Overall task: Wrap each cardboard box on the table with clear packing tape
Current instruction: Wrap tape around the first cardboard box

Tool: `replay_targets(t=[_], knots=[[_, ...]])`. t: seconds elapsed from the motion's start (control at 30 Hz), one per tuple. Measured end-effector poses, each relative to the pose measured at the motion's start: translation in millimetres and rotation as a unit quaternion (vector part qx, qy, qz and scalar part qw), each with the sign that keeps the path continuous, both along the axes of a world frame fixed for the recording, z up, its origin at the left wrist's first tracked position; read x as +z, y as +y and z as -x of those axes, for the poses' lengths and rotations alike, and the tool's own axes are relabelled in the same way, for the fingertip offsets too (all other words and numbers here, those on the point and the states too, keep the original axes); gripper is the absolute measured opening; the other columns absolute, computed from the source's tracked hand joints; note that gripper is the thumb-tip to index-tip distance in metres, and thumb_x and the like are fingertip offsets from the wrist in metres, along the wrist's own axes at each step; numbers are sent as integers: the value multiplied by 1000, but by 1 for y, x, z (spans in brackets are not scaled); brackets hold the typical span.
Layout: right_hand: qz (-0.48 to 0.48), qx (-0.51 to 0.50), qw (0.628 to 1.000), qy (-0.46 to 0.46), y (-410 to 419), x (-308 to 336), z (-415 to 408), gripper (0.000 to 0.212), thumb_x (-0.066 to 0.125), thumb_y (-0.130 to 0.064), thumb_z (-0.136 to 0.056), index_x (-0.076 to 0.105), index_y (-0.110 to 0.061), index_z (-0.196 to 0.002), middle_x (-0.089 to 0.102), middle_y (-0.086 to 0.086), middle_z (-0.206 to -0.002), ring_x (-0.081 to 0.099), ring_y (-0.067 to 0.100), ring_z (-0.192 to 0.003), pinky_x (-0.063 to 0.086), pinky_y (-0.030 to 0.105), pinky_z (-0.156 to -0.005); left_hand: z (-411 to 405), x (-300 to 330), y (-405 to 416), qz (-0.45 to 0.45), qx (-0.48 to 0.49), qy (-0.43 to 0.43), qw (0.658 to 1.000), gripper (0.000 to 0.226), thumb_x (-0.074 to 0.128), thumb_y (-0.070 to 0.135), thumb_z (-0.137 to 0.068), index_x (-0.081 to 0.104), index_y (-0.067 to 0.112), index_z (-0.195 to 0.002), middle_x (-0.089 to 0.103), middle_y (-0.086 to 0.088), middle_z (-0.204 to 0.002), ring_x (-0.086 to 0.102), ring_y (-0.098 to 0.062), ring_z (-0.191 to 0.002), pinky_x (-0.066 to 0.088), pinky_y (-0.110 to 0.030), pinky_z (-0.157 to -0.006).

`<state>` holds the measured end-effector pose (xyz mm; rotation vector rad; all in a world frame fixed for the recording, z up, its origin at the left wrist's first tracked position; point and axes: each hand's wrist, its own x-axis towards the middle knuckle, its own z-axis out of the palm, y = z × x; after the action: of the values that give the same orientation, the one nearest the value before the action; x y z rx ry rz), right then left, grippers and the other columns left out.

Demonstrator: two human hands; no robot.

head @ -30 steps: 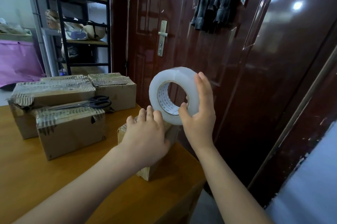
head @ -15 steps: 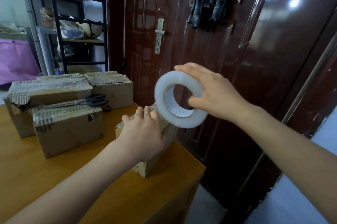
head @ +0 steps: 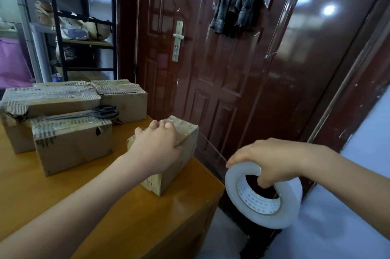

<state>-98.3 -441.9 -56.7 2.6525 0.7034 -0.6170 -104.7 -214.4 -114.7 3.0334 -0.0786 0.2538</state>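
A small cardboard box (head: 185,142) sits near the right edge of the wooden table (head: 63,191). My left hand (head: 158,149) lies flat on top of it, pressing down. Off the table's edge to the right, my right hand (head: 272,161) grips a roll of clear packing tape (head: 261,195), fingers through its core. A strip of clear tape (head: 211,149) stretches from the box's right side down to the roll. Several larger cardboard boxes (head: 71,144) stand at the back left.
Black scissors (head: 92,112) lie on top of the front stacked box. A dark red door (head: 211,58) with a metal handle stands close behind the table's right edge, a plaid garment hanging on it. A black shelf rack (head: 82,26) stands at the back left.
My right hand has carried the tape roll down and to the right, away from the box and past the table edge, drawing out a strip. My left hand stays on the box.
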Motion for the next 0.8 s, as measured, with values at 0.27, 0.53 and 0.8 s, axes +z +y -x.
replay_targets(t=[0.27,0.53,0.8], knots=[[-57,26,996,-56,7,20,-4,73,64,-15,-79,37,-56,-133,52,-17,-128,62,15,-89,54,32,-65,-13,13,33,552,14,97,828,14,65,11,-87,73,0,-83,70,-12,-71,67,-26,-63,52,-32,-61],[-96,56,991,-74,37,-9,-16,74,62,-13,-80,36,-46,-142,40,-18,-144,54,9,-95,53,32,-76,-36,-16,56,522,-17,180,834,41,55,13,-95,49,23,-135,63,-7,-110,64,-25,-97,53,-34,-81],[-142,55,980,-129,38,-27,-9,75,52,-6,-83,32,-44,-144,37,-17,-145,49,6,-76,46,26,-58,-7,-7,2,57,-138,77,986,67,50,61,-88,29,39,-147,25,9,-157,20,-23,-145,19,-56,-116]])
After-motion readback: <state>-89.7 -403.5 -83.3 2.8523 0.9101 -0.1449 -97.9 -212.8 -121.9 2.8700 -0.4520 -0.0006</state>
